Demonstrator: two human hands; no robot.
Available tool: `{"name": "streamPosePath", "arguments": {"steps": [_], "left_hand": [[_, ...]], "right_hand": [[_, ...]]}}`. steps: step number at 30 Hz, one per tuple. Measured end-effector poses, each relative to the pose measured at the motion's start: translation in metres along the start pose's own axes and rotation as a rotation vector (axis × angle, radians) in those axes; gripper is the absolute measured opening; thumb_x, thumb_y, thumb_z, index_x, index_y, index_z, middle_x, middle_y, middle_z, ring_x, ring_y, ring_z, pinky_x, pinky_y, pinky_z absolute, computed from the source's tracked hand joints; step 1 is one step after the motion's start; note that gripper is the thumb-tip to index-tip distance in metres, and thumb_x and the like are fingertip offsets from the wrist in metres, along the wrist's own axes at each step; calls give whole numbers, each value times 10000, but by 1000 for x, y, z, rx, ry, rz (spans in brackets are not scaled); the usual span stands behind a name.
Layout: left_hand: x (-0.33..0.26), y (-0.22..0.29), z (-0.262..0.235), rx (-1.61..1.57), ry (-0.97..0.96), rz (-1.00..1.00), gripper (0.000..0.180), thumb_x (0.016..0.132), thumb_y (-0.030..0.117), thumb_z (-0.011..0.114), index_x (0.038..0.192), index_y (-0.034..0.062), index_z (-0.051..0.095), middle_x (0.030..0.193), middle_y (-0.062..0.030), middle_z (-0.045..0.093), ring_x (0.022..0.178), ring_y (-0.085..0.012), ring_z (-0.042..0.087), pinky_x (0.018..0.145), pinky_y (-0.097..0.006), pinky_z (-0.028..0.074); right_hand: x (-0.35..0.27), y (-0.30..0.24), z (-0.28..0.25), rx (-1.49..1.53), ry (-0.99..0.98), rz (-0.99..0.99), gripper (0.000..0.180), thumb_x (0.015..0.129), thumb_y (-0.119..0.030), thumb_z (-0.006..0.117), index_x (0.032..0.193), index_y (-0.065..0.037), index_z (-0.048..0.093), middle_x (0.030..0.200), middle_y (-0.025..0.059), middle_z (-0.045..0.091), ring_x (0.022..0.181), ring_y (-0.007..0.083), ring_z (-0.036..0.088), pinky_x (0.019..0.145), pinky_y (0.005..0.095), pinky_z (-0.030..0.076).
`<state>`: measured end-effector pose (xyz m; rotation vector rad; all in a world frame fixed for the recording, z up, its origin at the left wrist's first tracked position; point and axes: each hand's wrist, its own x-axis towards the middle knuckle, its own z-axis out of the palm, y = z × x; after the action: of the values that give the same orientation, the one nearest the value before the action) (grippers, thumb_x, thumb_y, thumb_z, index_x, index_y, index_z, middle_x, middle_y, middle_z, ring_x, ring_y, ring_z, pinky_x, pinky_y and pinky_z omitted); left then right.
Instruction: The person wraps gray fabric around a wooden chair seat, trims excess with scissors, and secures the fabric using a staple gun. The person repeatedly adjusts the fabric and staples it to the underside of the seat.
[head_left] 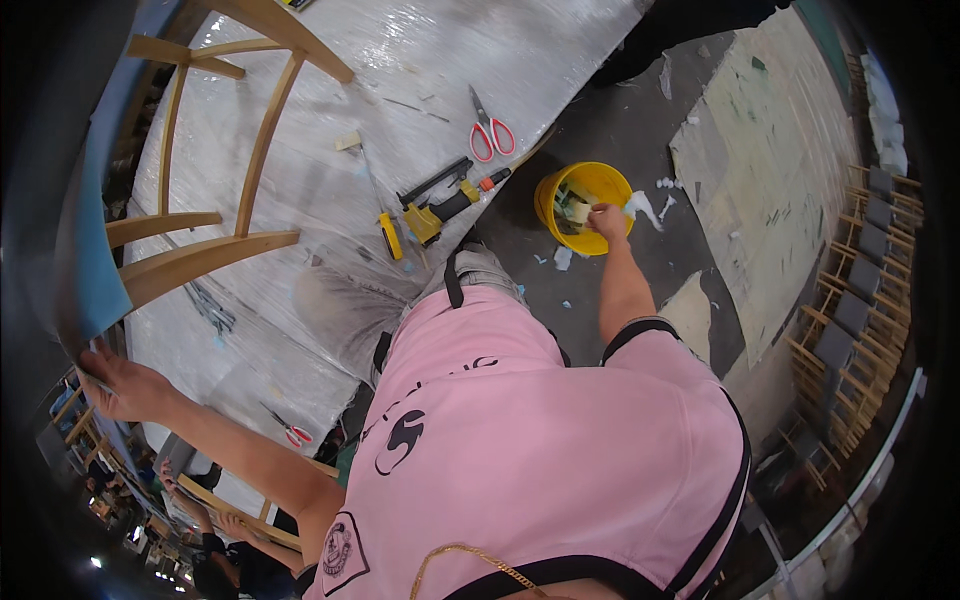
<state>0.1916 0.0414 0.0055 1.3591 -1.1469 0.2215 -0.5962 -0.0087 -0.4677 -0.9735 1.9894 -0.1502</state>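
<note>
My right hand (pixel 607 222) is closed at the near right rim of a yellow bucket (pixel 543 200), its fingertips at a pale cream flat piece (pixel 580 212). What that piece is cannot be made out. Greenish material lies inside the bucket. At the far left, my left hand (pixel 125 385) grips the lower edge of a chair seat with light blue padding (pixel 100 270); its fingertips are partly hidden. The chair's wooden frame (pixel 215 265) lies tipped over, legs pointing right across the plastic-wrapped table (pixel 330 60).
A yellow-black staple gun (pixel 440 210), a yellow-handled tool (pixel 390 236) and red-handled scissors (pixel 488 135) lie on the table. A smaller red-handled cutter (pixel 290 428) lies nearer. Scraps (pixel 562 258) litter the floor by the bucket. Chair frames (pixel 855 320) stand right; another person's hands (pixel 235 527) show lower left.
</note>
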Motion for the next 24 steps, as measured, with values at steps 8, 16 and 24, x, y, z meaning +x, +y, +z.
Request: {"name": "streamPosePath", "arguments": {"steps": [8,16,24], "left_hand": [[17,95,49,370,41,103,255,1032,60,621,1204,-114,694,1156,-210,726,979,-231,711,902,-421,644],[163,133,99,960,-267,147,441,974,452,688,1257,117,742,1109,-108,777,978,-203,726,873,-351,540],[34,117,55,373,180,386,515,887,174,818,1337,21,621,1326,-108,619,1189,-221,618,954,-345,526]], "right_hand": [[-34,-156,91,188,-72,-353,285,923,-163,677,1148,4,729,904,111,770,797,200,760,701,329,592],[61,-262,170,-353,473,-685,373,904,-201,638,1238,-37,667,1157,228,693,1079,434,648,991,525,492],[32,-261,155,-320,136,-440,716,719,-210,813,1311,-9,465,1173,314,610,1114,504,642,984,526,521]]}}
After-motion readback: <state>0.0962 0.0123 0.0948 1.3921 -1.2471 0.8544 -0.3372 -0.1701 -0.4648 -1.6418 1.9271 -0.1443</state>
